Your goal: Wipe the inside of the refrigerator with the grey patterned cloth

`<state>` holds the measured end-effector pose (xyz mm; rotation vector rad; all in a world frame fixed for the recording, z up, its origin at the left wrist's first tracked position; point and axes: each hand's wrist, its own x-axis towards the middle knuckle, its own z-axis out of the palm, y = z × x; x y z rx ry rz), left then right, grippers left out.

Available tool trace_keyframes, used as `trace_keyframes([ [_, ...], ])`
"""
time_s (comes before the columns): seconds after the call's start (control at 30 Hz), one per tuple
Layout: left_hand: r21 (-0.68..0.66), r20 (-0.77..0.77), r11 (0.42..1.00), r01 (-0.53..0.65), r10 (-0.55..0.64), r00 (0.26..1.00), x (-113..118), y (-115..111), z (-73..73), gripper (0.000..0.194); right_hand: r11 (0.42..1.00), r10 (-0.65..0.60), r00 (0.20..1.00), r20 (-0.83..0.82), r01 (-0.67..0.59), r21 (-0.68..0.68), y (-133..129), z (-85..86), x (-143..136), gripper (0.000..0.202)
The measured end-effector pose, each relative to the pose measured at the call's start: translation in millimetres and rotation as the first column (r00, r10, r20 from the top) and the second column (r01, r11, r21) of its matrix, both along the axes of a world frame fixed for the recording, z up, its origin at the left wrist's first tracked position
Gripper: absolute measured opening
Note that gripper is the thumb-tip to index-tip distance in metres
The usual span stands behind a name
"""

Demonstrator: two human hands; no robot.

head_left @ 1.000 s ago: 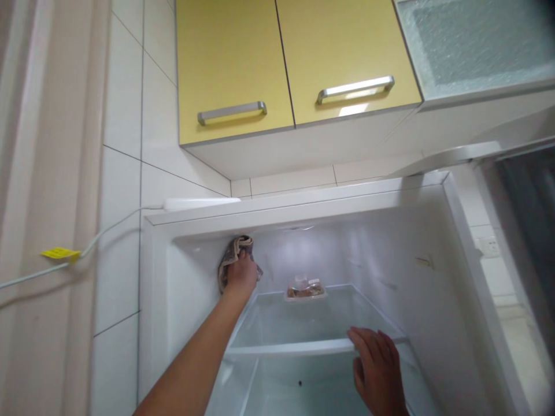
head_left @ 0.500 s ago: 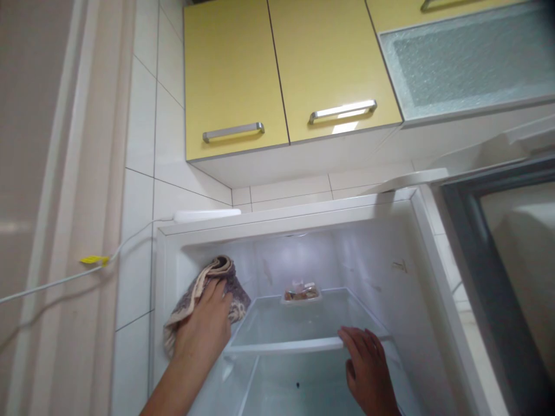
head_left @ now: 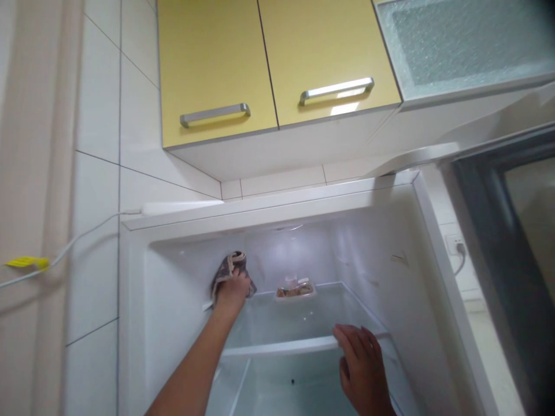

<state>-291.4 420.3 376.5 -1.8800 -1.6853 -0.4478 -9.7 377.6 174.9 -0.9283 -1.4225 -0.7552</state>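
Grey cloth (head_left: pixel 228 267) sits bunched in the left grip (head_left: pixel 233 289), pressed to the fridge wall (head_left: pixel 173 300); right grip (head_left: pixel 362 370) lies open, flat on the shelf (head_left: pixel 281 346).

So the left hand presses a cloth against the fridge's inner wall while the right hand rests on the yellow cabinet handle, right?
Not quite. In the head view the right hand rests on the front edge of the glass shelf inside the fridge, not on a cabinet handle. The left hand does press the cloth against the inner wall.
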Motion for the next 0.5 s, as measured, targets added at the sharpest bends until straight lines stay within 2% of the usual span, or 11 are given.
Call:
trace_keyframes([
  [0.13, 0.075, 0.172, 0.993, 0.088, -0.100, 0.980, -0.3, 29.5, -2.0, 0.046, 1.000, -0.017, 0.997, 0.069, 0.019, -0.023, 4.1, -4.1, 5.0, 0.057],
  [0.27, 0.223, 0.407, 0.971, 0.085, -0.172, 0.897, -3.1, 43.2, -14.4, 0.053, 0.996, -0.048, 0.993, 0.108, 0.055, -0.064, 2.2, -5.9, 5.7, 0.058],
  [0.4, 0.363, 0.666, 0.924, -0.121, -0.166, 0.727, 6.2, 54.6, -26.7, 0.050, 0.994, -0.059, 0.995, 0.078, 0.066, -0.092, -2.5, -4.3, 2.9, 0.058],
  [0.5, 0.390, 0.800, 0.877, -0.281, -0.172, 0.575, 23.6, 77.6, -24.8, 0.051, 0.994, -0.071, 0.992, 0.101, 0.079, -0.076, -2.4, -4.1, 4.8, 0.059],
])
